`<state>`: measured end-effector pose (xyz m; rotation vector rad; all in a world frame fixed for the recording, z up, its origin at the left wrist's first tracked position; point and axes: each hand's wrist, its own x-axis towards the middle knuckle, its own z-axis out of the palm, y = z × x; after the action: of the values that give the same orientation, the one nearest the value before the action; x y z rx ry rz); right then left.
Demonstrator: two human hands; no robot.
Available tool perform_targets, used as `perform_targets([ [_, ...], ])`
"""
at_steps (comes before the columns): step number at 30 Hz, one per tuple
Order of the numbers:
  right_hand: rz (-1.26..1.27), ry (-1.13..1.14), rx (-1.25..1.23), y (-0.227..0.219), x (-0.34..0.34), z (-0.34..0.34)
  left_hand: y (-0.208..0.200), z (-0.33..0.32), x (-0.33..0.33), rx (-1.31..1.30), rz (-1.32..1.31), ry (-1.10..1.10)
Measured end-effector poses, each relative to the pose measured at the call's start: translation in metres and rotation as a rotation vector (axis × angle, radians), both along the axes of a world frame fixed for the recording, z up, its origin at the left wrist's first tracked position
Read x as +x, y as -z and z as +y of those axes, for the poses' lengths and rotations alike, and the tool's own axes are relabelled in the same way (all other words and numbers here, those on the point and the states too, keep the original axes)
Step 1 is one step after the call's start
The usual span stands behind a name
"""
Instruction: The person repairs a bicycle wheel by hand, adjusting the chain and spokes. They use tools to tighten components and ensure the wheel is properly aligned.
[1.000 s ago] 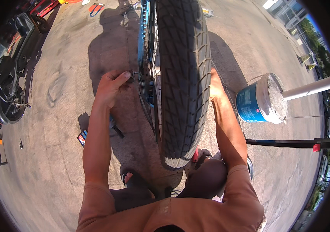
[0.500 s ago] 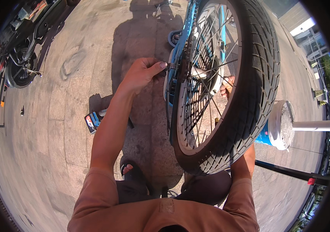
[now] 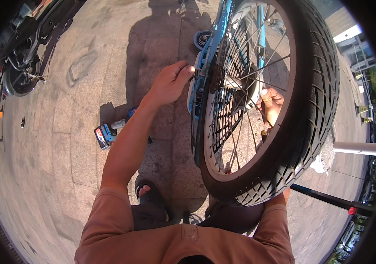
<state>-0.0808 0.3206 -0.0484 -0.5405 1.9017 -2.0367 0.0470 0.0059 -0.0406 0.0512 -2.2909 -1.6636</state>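
A bicycle wheel with a black tyre [image 3: 313,83] and pale rim stands upright in front of me, beside a light blue frame [image 3: 220,37] with a chain [image 3: 221,55]. My left hand [image 3: 170,83] is on the wheel's left side, thumb and forefinger pinched at a small metal piece by the axle end; the fingertips partly hide it. Through the spokes, my right hand [image 3: 273,106] shows on the far side, fingers curled and thumb against the white part [image 3: 255,93] near the hub. What it grips is hidden. My right forearm passes behind the tyre.
A blue and grey cordless power tool [image 3: 106,134] lies on the paving left of my arm. Beyond the frame sits a blue tray [image 3: 201,39] of small parts. A white pole [image 3: 355,148] and a black bar [image 3: 329,198] are at the right. Motorbikes [image 3: 23,72] stand far left.
The wheel has swung rightward, its tyre now covering most of the bucket. My right hand shows more fully through the spokes, thumb raised. My left hand has shifted slightly right, staying by the axle.
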Motion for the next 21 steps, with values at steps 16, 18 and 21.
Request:
perform_targets([
  [16,-0.001,0.008,0.071,-0.013,0.009,-0.008,-0.001,0.008,0.000,0.125,-0.059,-0.009],
  [18,-0.004,0.007,0.072,-0.012,0.009,-0.008,0.000,0.008,-0.001,0.148,-0.108,-0.005],
  [21,-0.001,0.008,0.073,-0.011,0.010,-0.008,0.003,0.007,-0.001,0.172,-0.040,0.040],
])
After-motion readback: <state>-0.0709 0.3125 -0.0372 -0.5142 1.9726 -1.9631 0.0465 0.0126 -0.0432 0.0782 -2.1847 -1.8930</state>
